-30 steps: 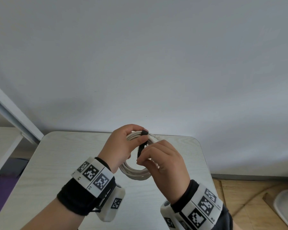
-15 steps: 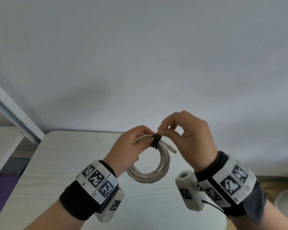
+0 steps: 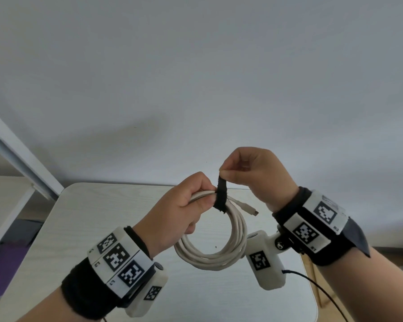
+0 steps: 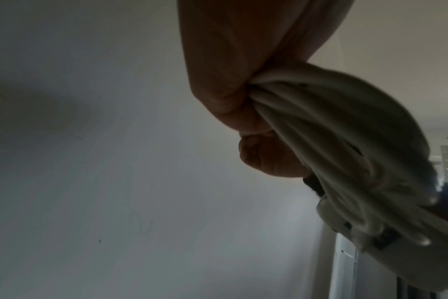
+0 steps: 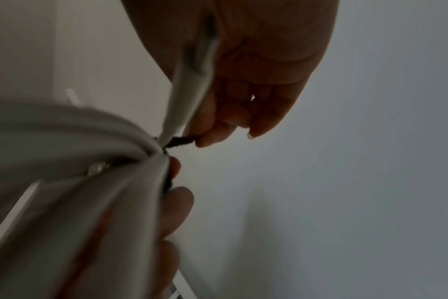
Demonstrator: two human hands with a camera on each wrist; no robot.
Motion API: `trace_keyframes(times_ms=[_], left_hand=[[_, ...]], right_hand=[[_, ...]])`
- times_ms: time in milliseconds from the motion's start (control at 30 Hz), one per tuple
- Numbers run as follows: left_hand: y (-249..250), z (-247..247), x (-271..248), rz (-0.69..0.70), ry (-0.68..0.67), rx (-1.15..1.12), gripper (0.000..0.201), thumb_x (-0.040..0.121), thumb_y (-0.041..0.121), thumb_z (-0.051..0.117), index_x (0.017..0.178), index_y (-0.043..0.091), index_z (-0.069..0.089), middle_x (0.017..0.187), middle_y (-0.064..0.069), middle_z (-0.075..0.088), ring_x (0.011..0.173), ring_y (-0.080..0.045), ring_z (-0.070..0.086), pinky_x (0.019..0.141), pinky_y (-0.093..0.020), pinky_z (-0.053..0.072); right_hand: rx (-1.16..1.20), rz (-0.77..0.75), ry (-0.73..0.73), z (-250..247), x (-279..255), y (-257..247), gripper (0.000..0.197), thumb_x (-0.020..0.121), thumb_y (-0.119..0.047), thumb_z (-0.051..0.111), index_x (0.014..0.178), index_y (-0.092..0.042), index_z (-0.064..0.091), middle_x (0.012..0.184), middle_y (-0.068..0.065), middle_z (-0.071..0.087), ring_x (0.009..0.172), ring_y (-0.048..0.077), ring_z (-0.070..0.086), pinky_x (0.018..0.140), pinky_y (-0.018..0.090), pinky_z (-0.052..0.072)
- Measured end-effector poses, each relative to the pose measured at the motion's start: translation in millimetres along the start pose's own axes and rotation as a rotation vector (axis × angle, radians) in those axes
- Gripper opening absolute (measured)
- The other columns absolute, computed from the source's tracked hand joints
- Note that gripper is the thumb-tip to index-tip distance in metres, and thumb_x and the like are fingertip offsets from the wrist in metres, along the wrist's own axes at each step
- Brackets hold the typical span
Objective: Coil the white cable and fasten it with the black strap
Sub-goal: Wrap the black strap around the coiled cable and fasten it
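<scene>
The white cable (image 3: 221,254) hangs as a round coil of several turns above the table. My left hand (image 3: 186,205) grips the top of the coil, fingers curled round the bundled turns (image 4: 320,125). A black strap (image 3: 221,196) wraps the bundle just right of that grip. My right hand (image 3: 247,173) pinches the strap's free end between thumb and forefinger and holds it straight up, taut. One cable plug (image 3: 250,209) sticks out to the right of the strap. In the right wrist view the strap (image 5: 180,141) shows as a dark sliver at my fingertips.
A light wood-grain table (image 3: 84,228) with rounded corners lies below my hands, close to a plain grey wall (image 3: 196,77). A white frame (image 3: 16,154) stands at the left. Wooden floor (image 3: 312,275) shows past the table's right edge.
My right hand rose from below the coil to above it, drawing the strap's end round the bundle and then upward. The left hand kept its grip on the coil.
</scene>
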State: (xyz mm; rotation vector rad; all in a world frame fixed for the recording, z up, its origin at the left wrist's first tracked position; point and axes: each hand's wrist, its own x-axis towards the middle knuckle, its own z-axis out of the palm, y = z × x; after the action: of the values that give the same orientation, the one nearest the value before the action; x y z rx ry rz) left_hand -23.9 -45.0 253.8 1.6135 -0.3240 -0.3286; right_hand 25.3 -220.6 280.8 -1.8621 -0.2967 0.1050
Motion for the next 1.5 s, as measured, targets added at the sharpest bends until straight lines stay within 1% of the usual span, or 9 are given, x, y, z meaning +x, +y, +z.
trace_keyframes(times_ms=[133,267,400,567,667,800,933,1033,1500], left_hand=[[-1,-2,-3,0.057,0.036,0.004,0.013,0.084,0.023,0.053,0.071,0.024,0.050,0.052,0.010,0.033,0.043,-0.007,0.024,0.040,-0.018,0.026],[-4,-1,-6,0.082,0.068,0.054,0.010,0.082,0.025,0.054,0.073,0.024,0.051,0.053,0.011,0.038,0.042,-0.005,0.030,0.042,-0.017,0.031],[-3,-2,-5,0.092,0.084,0.052,0.011,0.082,0.026,0.054,0.072,0.030,0.052,0.052,0.012,0.042,0.041,-0.004,0.032,0.042,-0.016,0.031],[0,-2,-2,0.091,0.101,0.050,0.008,0.082,0.024,0.055,0.087,0.030,0.059,0.059,0.014,0.055,0.041,-0.003,0.037,0.043,-0.014,0.032],[2,-1,-2,0.122,0.095,0.124,0.013,0.088,0.018,0.057,0.091,0.027,0.065,0.055,0.017,0.057,0.040,-0.002,0.038,0.042,-0.013,0.031],[8,1,-2,0.157,0.105,0.218,0.015,0.090,0.003,0.054,0.093,0.013,0.065,0.056,0.020,0.060,0.044,0.008,0.049,0.047,-0.002,0.033],[12,-1,-1,0.166,0.122,0.270,0.012,0.091,0.005,0.054,0.095,0.008,0.065,0.068,0.008,0.063,0.048,0.009,0.052,0.049,-0.002,0.034],[12,1,0,0.149,0.150,0.255,0.012,0.090,0.006,0.055,0.094,0.009,0.065,0.066,0.016,0.065,0.046,0.011,0.052,0.048,-0.001,0.034],[-9,-7,11,0.088,0.102,0.221,0.009,0.094,0.013,0.050,0.094,0.018,0.057,0.070,0.012,0.063,0.042,-0.002,0.040,0.043,-0.014,0.032]], right_hand=[[0.216,0.195,-0.125,9,-4,15,0.020,0.075,0.008,0.064,0.065,-0.008,0.058,0.061,0.001,0.065,0.057,0.014,0.058,0.061,0.024,0.048],[0.348,0.293,-0.213,18,-12,27,0.012,0.070,-0.003,0.066,0.066,-0.010,0.058,0.056,0.002,0.064,0.059,0.029,0.043,0.055,0.031,0.028],[0.388,0.321,-0.253,19,-16,27,0.010,0.074,-0.011,0.065,0.067,-0.015,0.059,0.056,-0.003,0.064,0.057,0.020,0.037,0.044,0.025,0.023],[0.455,0.356,-0.300,20,-15,29,0.005,0.071,-0.012,0.065,0.066,-0.014,0.064,0.059,0.000,0.064,0.061,0.022,0.048,0.060,0.034,0.032],[0.535,0.409,-0.368,19,-14,30,0.017,0.072,-0.007,0.059,0.088,0.000,0.058,0.062,0.001,0.063,0.062,0.013,0.057,0.063,0.023,0.049],[0.581,0.414,-0.420,18,-15,30,0.025,0.077,-0.008,0.056,0.099,0.004,0.057,0.065,0.003,0.065,0.063,0.011,0.061,0.066,0.020,0.051],[0.552,0.373,-0.376,14,-13,27,0.039,0.090,-0.033,0.044,0.090,0.000,0.063,0.077,0.008,0.066,0.076,0.020,0.057,0.074,0.025,0.049],[0.437,0.336,-0.350,14,-13,25,0.048,0.087,-0.044,0.037,0.084,-0.005,0.065,0.077,0.007,0.061,0.076,0.020,0.053,0.075,0.025,0.046],[0.538,0.329,-0.365,14,-9,28,0.039,0.082,-0.019,0.058,0.117,0.000,0.056,0.075,0.005,0.065,0.072,0.015,0.059,0.072,0.024,0.050]])
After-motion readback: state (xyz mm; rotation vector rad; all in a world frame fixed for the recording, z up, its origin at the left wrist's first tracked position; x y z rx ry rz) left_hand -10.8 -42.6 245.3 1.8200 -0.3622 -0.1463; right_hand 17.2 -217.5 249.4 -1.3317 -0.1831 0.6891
